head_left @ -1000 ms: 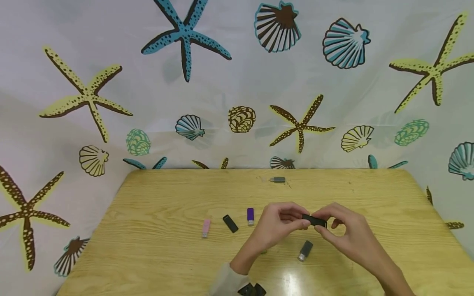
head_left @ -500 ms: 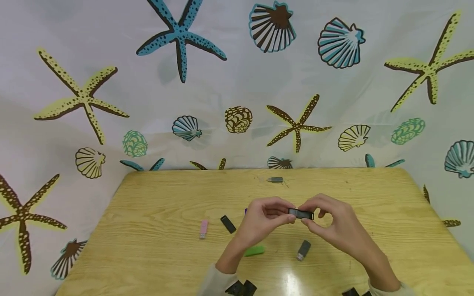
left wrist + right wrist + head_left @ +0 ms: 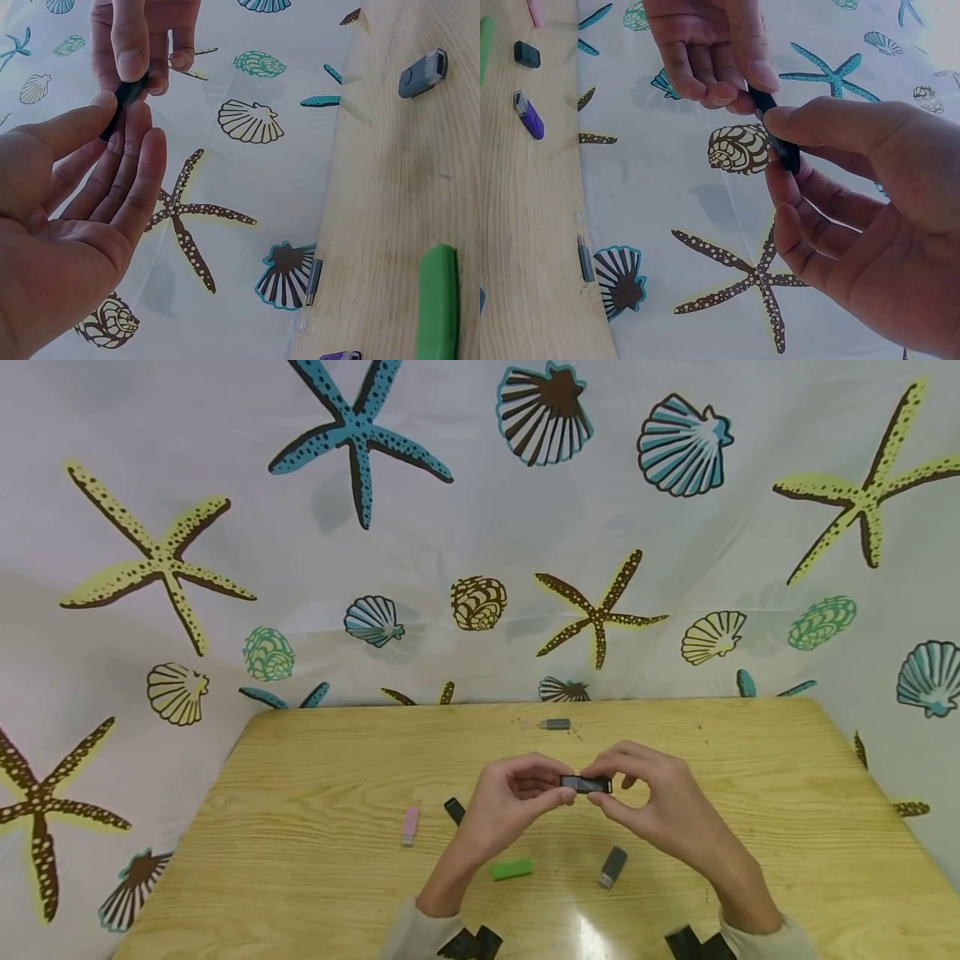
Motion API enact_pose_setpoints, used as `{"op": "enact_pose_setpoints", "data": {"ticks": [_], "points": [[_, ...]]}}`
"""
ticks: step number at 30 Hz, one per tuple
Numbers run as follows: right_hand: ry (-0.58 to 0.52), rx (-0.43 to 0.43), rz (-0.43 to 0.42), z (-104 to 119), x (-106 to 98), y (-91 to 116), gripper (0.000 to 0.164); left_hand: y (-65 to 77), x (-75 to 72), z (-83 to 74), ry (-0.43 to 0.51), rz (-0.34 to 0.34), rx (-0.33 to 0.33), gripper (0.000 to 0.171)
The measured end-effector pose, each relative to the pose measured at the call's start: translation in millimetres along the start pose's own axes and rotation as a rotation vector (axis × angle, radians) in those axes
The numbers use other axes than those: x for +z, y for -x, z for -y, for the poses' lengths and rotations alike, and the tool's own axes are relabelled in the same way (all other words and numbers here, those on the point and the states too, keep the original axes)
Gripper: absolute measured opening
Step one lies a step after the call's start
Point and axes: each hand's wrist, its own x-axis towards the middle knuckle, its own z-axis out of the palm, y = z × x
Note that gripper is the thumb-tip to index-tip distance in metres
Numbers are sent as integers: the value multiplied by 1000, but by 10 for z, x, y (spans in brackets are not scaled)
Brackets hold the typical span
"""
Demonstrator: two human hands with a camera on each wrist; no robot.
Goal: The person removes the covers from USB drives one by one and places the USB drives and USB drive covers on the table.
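Note:
A black USB stick is held level above the table between both hands. My left hand pinches its left end between thumb and fingers. The right hand pinches the other end. Close up in the left wrist view, the dark stick is partly covered by fingertips. From the right wrist, the same stick shows a slim, glossy black body. Whether its connector is bare cannot be told. Below the hands, a grey USB stick and a green one lie on the wooden table.
To the left lie a pink USB stick and a black one, the latter partly behind the left hand. A small grey stick lies near the back edge. The right wrist view shows a purple stick. A patterned cloth hangs behind.
Both hands have moved left and slightly up with the black USB stick, which now lies more level. The green stick has come into view; the purple one is hidden behind the left hand.

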Motion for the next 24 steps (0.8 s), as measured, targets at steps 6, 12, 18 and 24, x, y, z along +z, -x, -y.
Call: {"op": "enact_pose_setpoints", "data": {"ticks": [6, 12, 18, 24], "points": [[-39, -23, -22, -16, 63, -43, 28, 6, -34, -3, -42, -20, 10, 17], [-81, -25, -45, -31, 136, -47, 29, 19, -74, -11, -46, -35, 11, 17], [-106, -42, -61, -21, 189, -62, 30, 35, -116, -25, -56, -32, 27, 16], [-119, -50, -48, -20, 192, -73, 30, 43, -152, -49, -68, -28, 39, 17]]}}
